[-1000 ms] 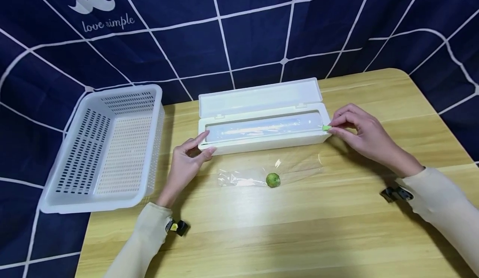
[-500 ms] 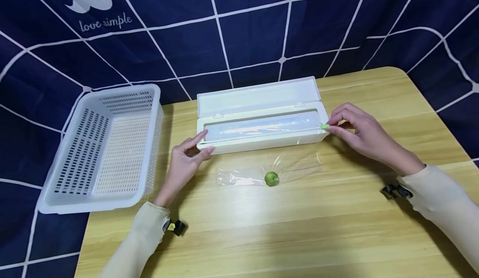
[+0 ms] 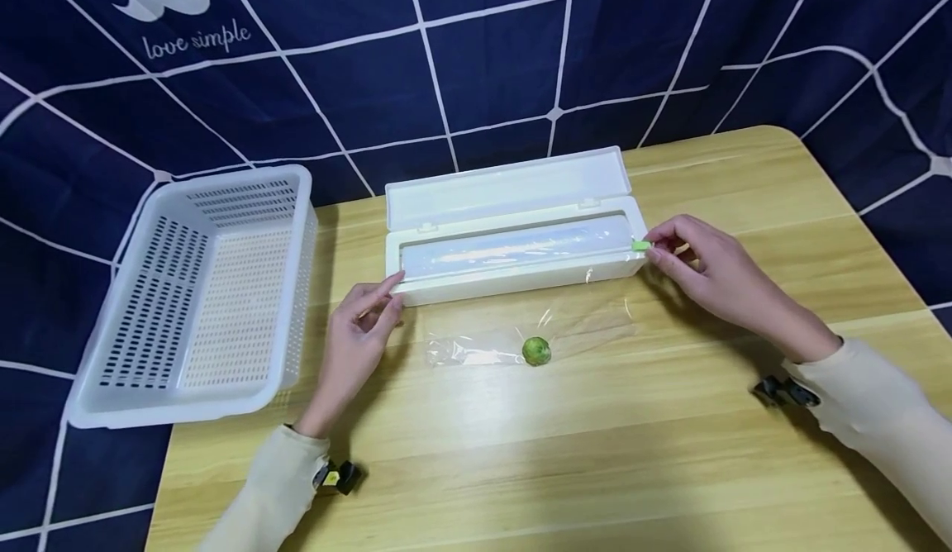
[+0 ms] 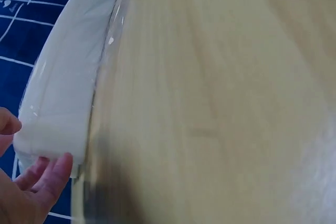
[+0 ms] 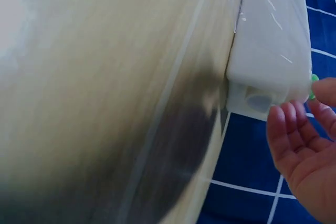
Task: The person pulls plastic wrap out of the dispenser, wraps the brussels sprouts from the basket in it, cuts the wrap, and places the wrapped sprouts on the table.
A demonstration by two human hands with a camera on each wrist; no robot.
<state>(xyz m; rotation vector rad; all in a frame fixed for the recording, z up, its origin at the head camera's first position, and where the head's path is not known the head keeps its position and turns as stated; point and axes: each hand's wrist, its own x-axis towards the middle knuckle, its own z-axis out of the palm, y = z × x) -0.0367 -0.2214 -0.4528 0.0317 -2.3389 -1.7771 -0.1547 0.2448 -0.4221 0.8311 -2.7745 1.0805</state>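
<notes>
A white cling film box [image 3: 521, 281] with its lid [image 3: 513, 186] raised holds a shiny roll of film [image 3: 513, 246]. My left hand [image 3: 355, 333] is at the box's left front corner, index finger on top and thumb against the front. In the left wrist view, its fingertips [image 4: 65, 163] meet the box end. My right hand [image 3: 702, 263] is at the other end, thumb and index finger pinching the tip of a small green slide cutter [image 3: 640, 245]. In front of the box lies a small green round fruit or vegetable [image 3: 536, 351] on a clear sheet of film [image 3: 476, 352].
A white slotted plastic basket [image 3: 293, 304] stands at the left edge of the wooden table [image 3: 565, 469]. Behind hangs a dark blue cloth [image 3: 491, 64] with white lines. Each wrist carries a small black camera.
My left thumb has drawn back toward the box's corner. My right fingers have shifted slightly outward, so more of the green slide cutter shows. The whole view has drifted a little.
</notes>
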